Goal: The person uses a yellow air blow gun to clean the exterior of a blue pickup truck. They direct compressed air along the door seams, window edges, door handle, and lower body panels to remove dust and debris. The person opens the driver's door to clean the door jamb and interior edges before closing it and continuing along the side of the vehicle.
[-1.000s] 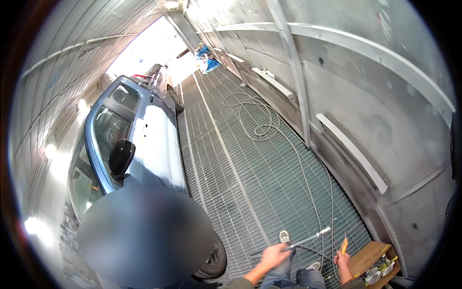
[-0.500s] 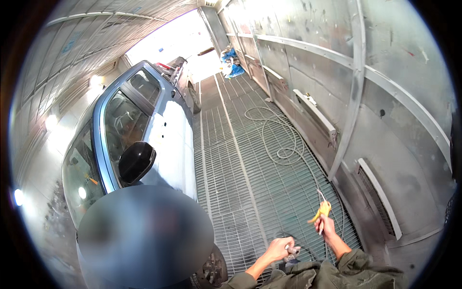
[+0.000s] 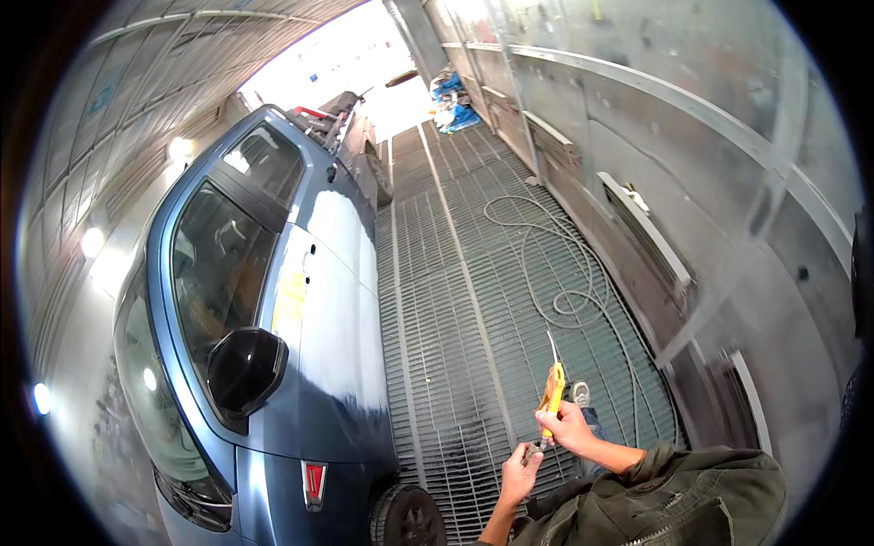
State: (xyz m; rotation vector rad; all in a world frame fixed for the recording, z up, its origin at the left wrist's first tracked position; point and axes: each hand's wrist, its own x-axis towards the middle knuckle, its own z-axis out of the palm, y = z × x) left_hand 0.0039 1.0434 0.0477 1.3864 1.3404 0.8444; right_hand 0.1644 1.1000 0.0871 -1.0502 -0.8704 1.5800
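Observation:
My right hand [image 3: 568,428] is closed round the lower part of a yellow air blow gun [image 3: 553,389], whose thin nozzle points away from me. Just left of it and below, my left hand [image 3: 520,473] pinches a small grey metal fitting [image 3: 536,448], which looks like a hose coupling. The fitting is at the bottom end of the blow gun. Whether the two are joined I cannot tell, since my fingers cover part of them. Along the right side of the floor a thin hose [image 3: 583,314] lies in loose loops.
A blue pickup truck [image 3: 319,441] stands at my left, with pale patches [image 3: 341,273] on its doors and a black side mirror [image 3: 246,371]. Grating [image 3: 446,300] covers the floor. A metal wall [image 3: 628,118] runs along the right. Blue and white sheeting [image 3: 452,107] lies heaped far off.
My right hand has brought the blow gun leftward to meet my left hand, and the nozzle now points forward. The view has shifted, showing more of the truck's front side.

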